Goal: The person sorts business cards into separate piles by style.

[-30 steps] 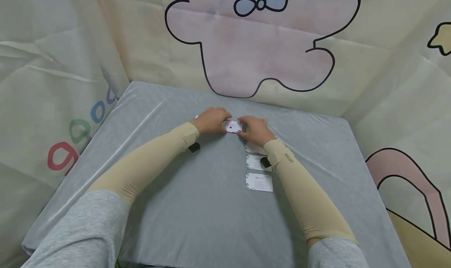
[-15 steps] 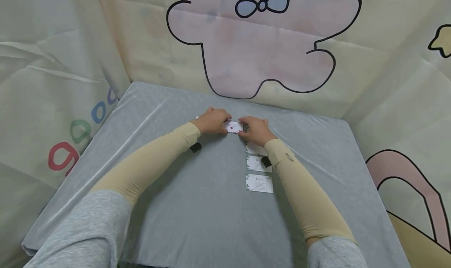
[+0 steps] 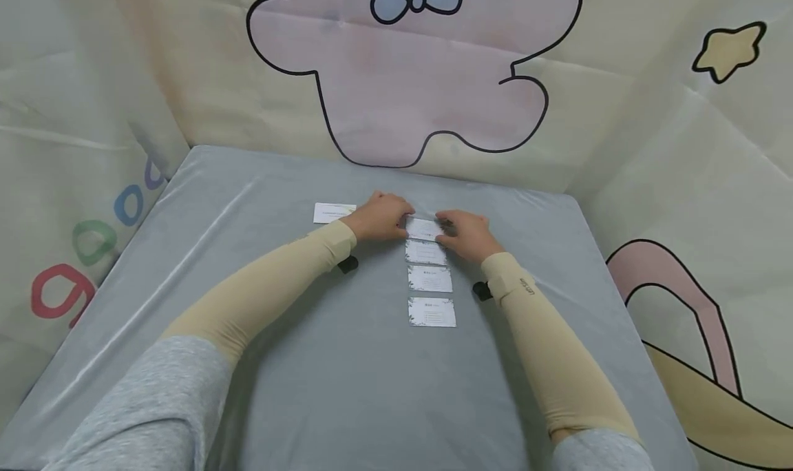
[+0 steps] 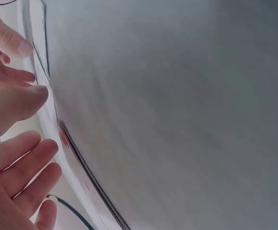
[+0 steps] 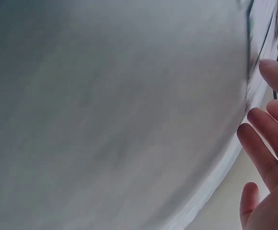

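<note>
Fingers (image 4: pixel 40 184) are spread and loosely straight on both the left hand (image 3: pixel 379 216) and right hand (image 3: pixel 467 233), flanking a white card (image 3: pixel 424 229) at the far end of a column; exact contact is hard to tell. Framing both short ends seems to keep it aligned with three lower cards (image 3: pixel 430 278). Another card (image 3: pixel 330 213) lies partly behind the left hand. Grey cloth (image 3: pixel 341 388) covers the table; beyond hangs a cream backdrop (image 3: pixel 595 113) with cartoon outlines.
</note>
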### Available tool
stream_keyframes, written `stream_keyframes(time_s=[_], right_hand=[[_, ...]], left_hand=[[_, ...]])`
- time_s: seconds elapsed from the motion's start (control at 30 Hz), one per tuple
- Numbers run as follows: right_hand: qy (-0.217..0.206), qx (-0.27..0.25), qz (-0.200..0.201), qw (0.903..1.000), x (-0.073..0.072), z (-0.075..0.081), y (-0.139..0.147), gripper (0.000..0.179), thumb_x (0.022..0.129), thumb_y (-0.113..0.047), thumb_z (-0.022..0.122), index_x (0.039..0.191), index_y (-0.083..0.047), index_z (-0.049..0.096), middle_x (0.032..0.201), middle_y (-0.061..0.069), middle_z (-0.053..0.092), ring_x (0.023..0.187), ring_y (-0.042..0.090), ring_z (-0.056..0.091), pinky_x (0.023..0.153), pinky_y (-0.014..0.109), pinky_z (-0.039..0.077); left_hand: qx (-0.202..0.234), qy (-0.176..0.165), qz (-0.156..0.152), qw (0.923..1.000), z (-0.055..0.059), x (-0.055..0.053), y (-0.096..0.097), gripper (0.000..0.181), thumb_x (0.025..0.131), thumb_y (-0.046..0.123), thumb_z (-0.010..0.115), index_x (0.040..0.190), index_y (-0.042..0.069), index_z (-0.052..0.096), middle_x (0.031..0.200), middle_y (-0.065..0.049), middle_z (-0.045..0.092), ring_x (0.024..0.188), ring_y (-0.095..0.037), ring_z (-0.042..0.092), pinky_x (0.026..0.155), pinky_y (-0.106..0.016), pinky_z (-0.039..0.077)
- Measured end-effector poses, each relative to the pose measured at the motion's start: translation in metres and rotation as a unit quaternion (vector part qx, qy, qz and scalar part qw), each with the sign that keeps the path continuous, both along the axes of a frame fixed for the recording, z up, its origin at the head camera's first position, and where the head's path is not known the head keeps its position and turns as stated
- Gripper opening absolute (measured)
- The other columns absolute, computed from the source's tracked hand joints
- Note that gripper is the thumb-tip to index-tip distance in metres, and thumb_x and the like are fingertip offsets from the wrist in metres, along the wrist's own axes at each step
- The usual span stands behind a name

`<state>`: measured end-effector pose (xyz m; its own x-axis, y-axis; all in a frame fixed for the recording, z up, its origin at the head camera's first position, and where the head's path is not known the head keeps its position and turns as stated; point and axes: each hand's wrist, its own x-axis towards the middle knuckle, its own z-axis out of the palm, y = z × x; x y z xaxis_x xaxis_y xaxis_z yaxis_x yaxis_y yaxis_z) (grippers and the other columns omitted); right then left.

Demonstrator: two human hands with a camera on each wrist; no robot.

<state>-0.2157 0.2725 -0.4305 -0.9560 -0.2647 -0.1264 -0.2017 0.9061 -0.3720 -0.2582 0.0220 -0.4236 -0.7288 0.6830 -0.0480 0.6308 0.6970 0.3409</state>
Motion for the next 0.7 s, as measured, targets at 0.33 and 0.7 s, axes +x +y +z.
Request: stream_keyframes(time_s=[0.33, 0.7], right_hand=[[-0.005, -0.019, 0.023, 0.9996, -0.003, 0.000, 0.000, 0.056, 0.100, -0.030, 0.078, 0.151, -0.012, 0.062, 0.154, 0.010, 0.064, 0.147, 0.033, 0.056, 0.110, 0.058, 0.027], [0.000, -0.031, 0.010, 0.9995, -0.010, -0.001, 0.009, 0.055, 0.100, -0.030, 0.077, 0.150, -0.011, 0.063, 0.152, 0.009, 0.065, 0.147, 0.031, 0.055, 0.110, 0.058, 0.027]], left_hand=[[0.011, -0.032, 0.004, 0.9994, 0.003, -0.002, 0.006, 0.053, 0.095, 0.029, 0.083, 0.144, 0.011, 0.069, 0.125, -0.004, 0.075, 0.119, -0.024, 0.064, 0.111, -0.051, 0.038], [0.000, -0.043, 0.013, 0.9990, 0.003, -0.013, 0.021, 0.055, 0.098, 0.028, 0.080, 0.148, 0.010, 0.065, 0.146, -0.007, 0.070, 0.139, -0.027, 0.062, 0.117, -0.053, 0.037]])
